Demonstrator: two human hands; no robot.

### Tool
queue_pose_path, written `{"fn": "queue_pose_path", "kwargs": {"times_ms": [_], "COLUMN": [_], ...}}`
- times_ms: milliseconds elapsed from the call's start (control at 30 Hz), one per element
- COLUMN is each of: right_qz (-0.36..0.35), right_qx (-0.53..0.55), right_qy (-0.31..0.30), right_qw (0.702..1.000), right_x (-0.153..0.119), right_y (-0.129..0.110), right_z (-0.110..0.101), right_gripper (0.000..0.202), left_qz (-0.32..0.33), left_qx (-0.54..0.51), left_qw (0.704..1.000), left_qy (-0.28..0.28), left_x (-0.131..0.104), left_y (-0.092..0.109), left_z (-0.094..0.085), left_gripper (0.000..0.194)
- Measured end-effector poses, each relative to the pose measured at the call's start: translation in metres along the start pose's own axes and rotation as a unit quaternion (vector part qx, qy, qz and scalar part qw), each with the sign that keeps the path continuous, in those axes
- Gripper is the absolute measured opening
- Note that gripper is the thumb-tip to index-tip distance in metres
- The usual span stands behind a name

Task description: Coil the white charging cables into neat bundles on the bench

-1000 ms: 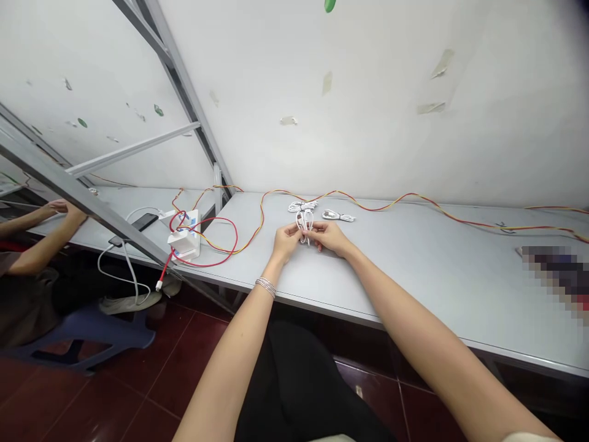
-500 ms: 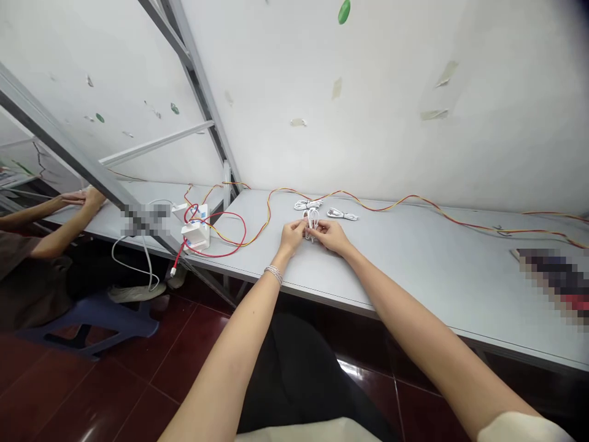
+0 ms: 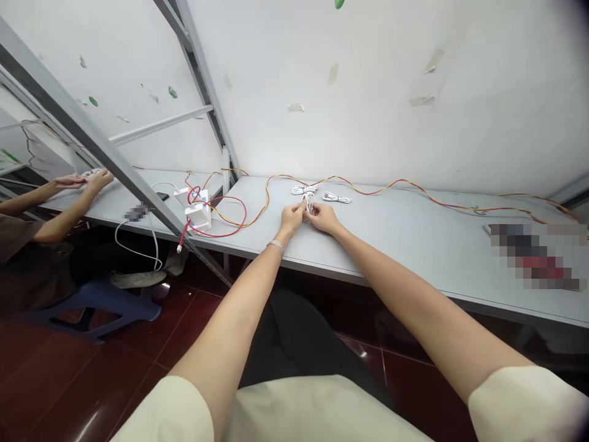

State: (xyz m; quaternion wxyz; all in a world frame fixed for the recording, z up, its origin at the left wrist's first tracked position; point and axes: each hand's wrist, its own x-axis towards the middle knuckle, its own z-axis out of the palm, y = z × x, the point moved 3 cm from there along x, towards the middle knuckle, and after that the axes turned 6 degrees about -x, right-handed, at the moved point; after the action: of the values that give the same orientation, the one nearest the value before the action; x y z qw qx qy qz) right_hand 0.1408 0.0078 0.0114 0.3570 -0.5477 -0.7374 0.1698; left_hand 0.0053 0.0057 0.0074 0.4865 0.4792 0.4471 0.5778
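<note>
The left hand (image 3: 291, 218) and the right hand (image 3: 323, 218) are brought close together, with thumbs and fingers drawn in to a pinch around a looped white cable (image 3: 310, 199). No wide gap is seen in either grip; the exact placing of the fingertips cannot be told, as the cable is partly hidden by them.

The cable is held between the two hands, and neither hand is clearly nearer to it. Its loops are pointed away from the body, past the fingertips, so that its long axis appears to be set roughly forward, between the thumbs.

Just beyond the loops, a tied cable bundle (image 3: 304, 190) is laid with its length roughly sideways; whether it is touched by the held loops cannot be told. A smaller cable bundle (image 3: 337, 197), also tied and laid sideways, is found beyond the right hand, which is the nearer one to it.

All this is set on or over a grey table (image 3: 414, 227), along whose back a red-and-yellow wire (image 3: 334, 177) is strung. Well to the left, a power strip (image 3: 199, 215) is placed, and past a metal bar (image 3: 92, 134) a co-worker's hands (image 3: 98, 179) are seen. At the far right, an object (image 3: 534, 255) is blurred out.
</note>
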Motion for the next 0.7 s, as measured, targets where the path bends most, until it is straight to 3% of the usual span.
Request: {"fn": "queue_pose_path", "kwargs": {"times_ms": [67, 267, 500, 700], "right_qz": [-0.006, 0.007, 0.022, 0.002], "right_qx": [-0.017, -0.054, -0.097, -0.176], "right_qy": [0.004, 0.002, -0.001, 0.008], "right_qw": [1.000, 0.998, 0.995, 0.984], "right_x": [0.000, -0.001, -0.002, -0.002], "right_y": [-0.002, -0.007, -0.010, -0.015], "right_z": [0.000, 0.000, -0.001, 0.000], "right_gripper": [0.033, 0.027, 0.024, 0.033], "left_qz": [0.034, 0.057, 0.061, 0.043], "left_qx": [0.035, 0.095, 0.146, 0.129], "left_qw": [0.999, 0.994, 0.987, 0.991], "left_qy": [-0.002, 0.004, 0.020, 0.021], "left_x": [0.001, 0.001, 0.003, 0.008], "left_y": [0.000, 0.000, 0.002, 0.000], "left_z": [0.000, 0.001, 0.000, -0.003], "left_gripper": [0.051, 0.056, 0.058, 0.058]}}
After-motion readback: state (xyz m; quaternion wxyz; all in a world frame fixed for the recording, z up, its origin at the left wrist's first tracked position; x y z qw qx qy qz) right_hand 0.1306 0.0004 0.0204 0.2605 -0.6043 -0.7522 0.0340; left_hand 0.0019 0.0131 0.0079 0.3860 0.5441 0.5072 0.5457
